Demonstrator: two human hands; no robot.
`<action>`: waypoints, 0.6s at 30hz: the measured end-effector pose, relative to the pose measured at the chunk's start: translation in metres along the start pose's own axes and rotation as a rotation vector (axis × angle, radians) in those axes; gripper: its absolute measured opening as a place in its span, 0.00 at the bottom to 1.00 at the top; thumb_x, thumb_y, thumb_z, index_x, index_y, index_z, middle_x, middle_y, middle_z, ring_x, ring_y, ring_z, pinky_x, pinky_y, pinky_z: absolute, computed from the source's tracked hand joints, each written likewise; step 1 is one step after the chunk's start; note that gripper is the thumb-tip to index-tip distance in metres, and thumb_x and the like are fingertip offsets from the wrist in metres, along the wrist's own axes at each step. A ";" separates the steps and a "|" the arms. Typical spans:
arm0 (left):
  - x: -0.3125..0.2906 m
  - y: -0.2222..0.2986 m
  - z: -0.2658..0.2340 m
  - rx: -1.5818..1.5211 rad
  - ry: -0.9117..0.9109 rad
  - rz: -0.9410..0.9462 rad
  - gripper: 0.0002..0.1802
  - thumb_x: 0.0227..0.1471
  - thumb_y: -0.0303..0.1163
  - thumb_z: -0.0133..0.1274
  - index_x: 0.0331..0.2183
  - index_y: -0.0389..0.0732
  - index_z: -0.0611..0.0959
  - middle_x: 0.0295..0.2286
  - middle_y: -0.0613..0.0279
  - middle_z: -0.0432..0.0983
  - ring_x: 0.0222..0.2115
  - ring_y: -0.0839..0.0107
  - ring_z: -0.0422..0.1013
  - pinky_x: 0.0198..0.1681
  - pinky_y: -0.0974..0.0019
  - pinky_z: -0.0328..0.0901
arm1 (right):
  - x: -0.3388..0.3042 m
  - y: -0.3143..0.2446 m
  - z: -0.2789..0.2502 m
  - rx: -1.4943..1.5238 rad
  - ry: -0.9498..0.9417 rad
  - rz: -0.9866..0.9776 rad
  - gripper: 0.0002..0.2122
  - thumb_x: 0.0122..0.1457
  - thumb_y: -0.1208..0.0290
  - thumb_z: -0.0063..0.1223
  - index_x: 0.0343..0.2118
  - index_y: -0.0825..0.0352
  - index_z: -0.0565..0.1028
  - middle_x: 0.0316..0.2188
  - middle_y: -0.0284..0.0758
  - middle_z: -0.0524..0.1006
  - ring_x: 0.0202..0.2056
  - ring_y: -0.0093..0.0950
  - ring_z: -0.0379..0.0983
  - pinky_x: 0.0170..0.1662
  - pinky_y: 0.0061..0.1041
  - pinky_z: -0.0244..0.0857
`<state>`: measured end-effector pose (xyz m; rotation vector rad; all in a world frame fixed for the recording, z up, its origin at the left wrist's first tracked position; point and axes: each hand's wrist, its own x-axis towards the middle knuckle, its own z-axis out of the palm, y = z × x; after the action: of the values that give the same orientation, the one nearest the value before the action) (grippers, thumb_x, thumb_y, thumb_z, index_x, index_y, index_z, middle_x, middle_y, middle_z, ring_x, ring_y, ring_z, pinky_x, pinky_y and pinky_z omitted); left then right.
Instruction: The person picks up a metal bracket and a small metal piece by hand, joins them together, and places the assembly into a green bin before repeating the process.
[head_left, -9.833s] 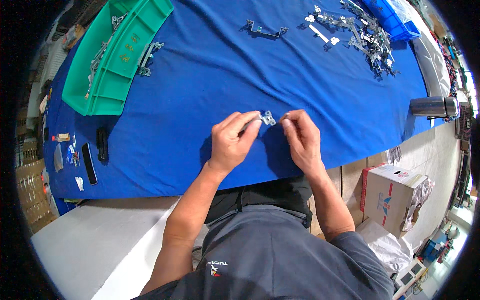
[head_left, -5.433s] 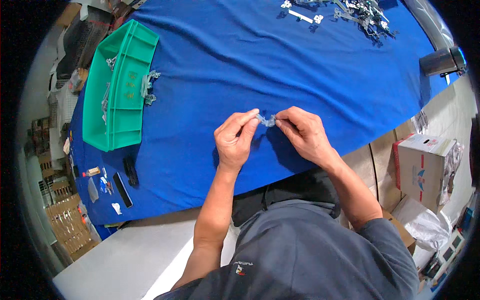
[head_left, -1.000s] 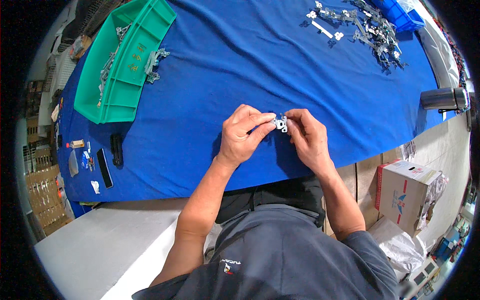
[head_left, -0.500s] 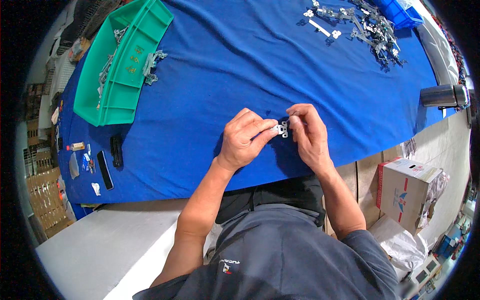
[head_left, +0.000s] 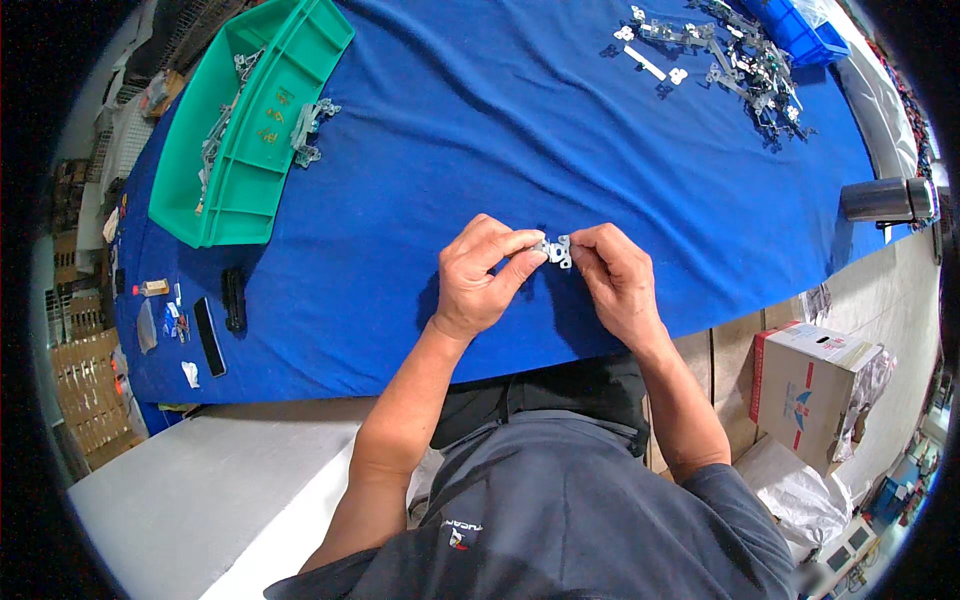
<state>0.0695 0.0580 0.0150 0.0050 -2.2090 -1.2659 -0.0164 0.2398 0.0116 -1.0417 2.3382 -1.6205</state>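
A small silvery metal bracket (head_left: 560,252) with holes in its flared end is held just above the blue cloth. My left hand (head_left: 478,275) pinches one end of it between thumb and fingers, which cover that end. On the opposite side, my right hand (head_left: 620,282) has its thumb and index finger closed at the flared edge. Whether a smaller piece sits between the right fingertips is hidden.
A green bin (head_left: 230,190) with metal parts stands at the far left, more metal brackets (head_left: 308,132) beside it. Several metal parts (head_left: 755,75) lie heaped at the far right near a blue bin (head_left: 800,35). A phone (head_left: 209,338) lies left; a steel flask (head_left: 885,200) right.
My right hand has come down and left, its fingertips now meeting the bracket's flared edge. The bracket and my left hand have shifted slightly left and away from me.
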 end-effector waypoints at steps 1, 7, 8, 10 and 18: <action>0.000 0.000 0.000 -0.007 -0.020 -0.002 0.10 0.45 0.25 0.68 0.34 0.36 0.87 0.26 0.60 0.78 0.26 0.70 0.72 0.29 0.68 0.66 | 0.000 0.001 0.000 0.008 -0.008 0.003 0.04 0.60 0.79 0.56 0.37 0.70 0.77 0.26 0.40 0.74 0.25 0.33 0.71 0.29 0.29 0.65; 0.002 -0.001 0.002 -0.001 -0.075 0.003 0.10 0.45 0.24 0.67 0.34 0.36 0.87 0.26 0.60 0.80 0.26 0.69 0.73 0.30 0.68 0.67 | -0.001 -0.008 -0.001 0.173 -0.045 0.234 0.04 0.61 0.78 0.55 0.37 0.71 0.77 0.27 0.39 0.74 0.26 0.29 0.72 0.30 0.27 0.65; 0.001 -0.001 0.002 0.005 -0.085 0.003 0.10 0.45 0.24 0.67 0.34 0.37 0.87 0.26 0.60 0.80 0.26 0.69 0.73 0.30 0.67 0.67 | 0.000 -0.010 -0.001 0.302 -0.017 0.291 0.04 0.62 0.78 0.54 0.38 0.71 0.77 0.27 0.38 0.74 0.26 0.28 0.72 0.30 0.27 0.65; 0.002 -0.001 0.003 0.014 -0.097 0.021 0.10 0.44 0.24 0.67 0.33 0.37 0.87 0.26 0.60 0.80 0.26 0.68 0.73 0.31 0.66 0.67 | 0.000 -0.005 -0.002 0.229 -0.043 0.194 0.05 0.62 0.77 0.55 0.39 0.71 0.77 0.27 0.37 0.74 0.26 0.27 0.72 0.30 0.26 0.65; 0.002 0.000 0.003 0.039 -0.163 0.070 0.10 0.43 0.23 0.67 0.32 0.37 0.88 0.25 0.59 0.80 0.25 0.66 0.72 0.30 0.65 0.67 | -0.002 0.001 0.001 0.201 0.041 0.108 0.04 0.63 0.78 0.54 0.39 0.71 0.75 0.28 0.34 0.74 0.26 0.23 0.70 0.30 0.25 0.65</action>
<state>0.0660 0.0601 0.0153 -0.1636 -2.3501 -1.2226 -0.0153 0.2404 0.0103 -0.8355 2.1587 -1.8046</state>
